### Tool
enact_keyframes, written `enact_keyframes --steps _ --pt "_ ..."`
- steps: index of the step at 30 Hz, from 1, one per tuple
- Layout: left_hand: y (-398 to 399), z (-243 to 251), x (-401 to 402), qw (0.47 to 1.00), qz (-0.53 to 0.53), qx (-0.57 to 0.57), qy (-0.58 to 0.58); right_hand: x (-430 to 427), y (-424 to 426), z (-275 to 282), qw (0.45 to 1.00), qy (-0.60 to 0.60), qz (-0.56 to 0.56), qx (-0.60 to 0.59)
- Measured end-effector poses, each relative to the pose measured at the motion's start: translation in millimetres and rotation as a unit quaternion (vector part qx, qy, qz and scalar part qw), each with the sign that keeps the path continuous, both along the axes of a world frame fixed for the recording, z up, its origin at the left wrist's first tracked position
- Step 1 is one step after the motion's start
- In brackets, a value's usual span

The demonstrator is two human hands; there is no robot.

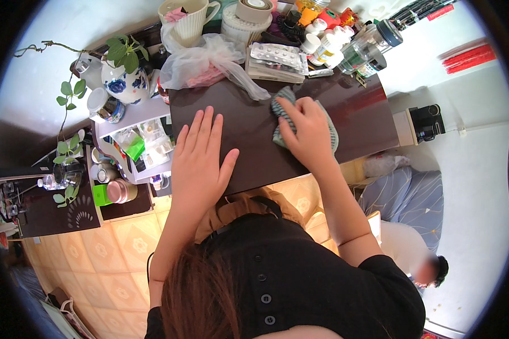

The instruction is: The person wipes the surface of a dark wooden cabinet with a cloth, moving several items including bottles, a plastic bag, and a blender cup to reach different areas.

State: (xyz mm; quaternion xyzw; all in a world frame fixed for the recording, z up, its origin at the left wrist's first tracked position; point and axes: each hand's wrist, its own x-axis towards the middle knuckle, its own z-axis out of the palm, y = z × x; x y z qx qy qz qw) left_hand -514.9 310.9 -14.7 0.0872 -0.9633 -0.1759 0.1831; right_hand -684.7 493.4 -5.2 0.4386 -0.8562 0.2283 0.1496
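Observation:
My right hand (307,133) presses a striped, greenish-grey cloth (284,109) onto the dark brown tabletop (254,140), its fingers bent over the bunched fabric. Flat on the left part of the same tabletop lies my left hand (203,156), palm down, fingers slightly apart, holding nothing. Beyond both hands, a tied translucent plastic bag (220,55) with something pink inside rests on the table, one end trailing towards the cloth. To its right, blister packs of tablets (278,56) lie on a stack of flat boxes.
White bottles (326,48), a clear lidded bottle (364,46) and a ribbed cream mug (188,23) crowd the back edge. A blue-and-white vase (125,82) with a plant stands at left, above an open compartment of small packets (148,142). Another person (403,245) is at lower right, beside a bed (411,203).

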Motion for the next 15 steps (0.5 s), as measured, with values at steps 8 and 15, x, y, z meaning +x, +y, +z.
enact_keyframes --steps 8,15 --pt "-1.5 -0.7 1.9 1.0 0.003 -0.001 -0.01 9.7 36.8 4.7 0.999 -0.031 0.008 0.031" --pt "1.1 2.0 0.2 1.0 0.004 0.005 -0.01 -11.8 54.4 -5.1 0.992 0.035 -0.108 0.052"
